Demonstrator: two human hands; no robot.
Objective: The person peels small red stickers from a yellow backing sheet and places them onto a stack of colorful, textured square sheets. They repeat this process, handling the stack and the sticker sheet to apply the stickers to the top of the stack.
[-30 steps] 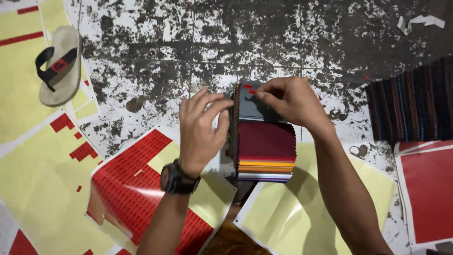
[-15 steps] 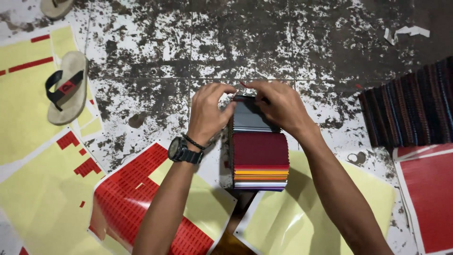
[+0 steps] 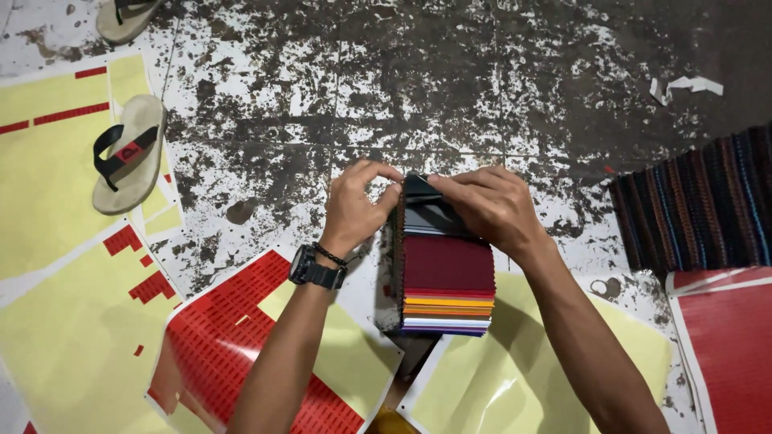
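Head view, looking straight down at a stained, flaking floor (image 3: 482, 80); stack of coloured sheets (image 3: 447, 281) lying at the middle of it, partly over a pale yellow backing sheet (image 3: 515, 378), dark leaves on top, maroon below, then thin bands of orange, yellow and white at the near edge.

Left hand (image 3: 354, 205), with a black wristwatch (image 3: 315, 269) on the wrist, curled at the far left corner of the stack, thumb and fingertips closed on its edge; right hand (image 3: 490, 209) laid over the dark top leaf, fingers bent and nipping the far edge, nothing else visibly held.

Step in hand, by the look of it: working the topmost dark leaf loose at its far edge; any further lift would call for a firm pinch on one leaf alone and the rest held down flat.

Round about: a red sticker sheet (image 3: 217, 337) just left of the stack, a sandal (image 3: 127, 153) on yellow sheets well to the left, striped cloth (image 3: 700, 201) to the right.

Against a second ago: a small red piece then pinched in the right hand, none to be seen now; both hands closer together at the far edge; sandal lower in the frame, so the head tilted rather than the stack shifted.
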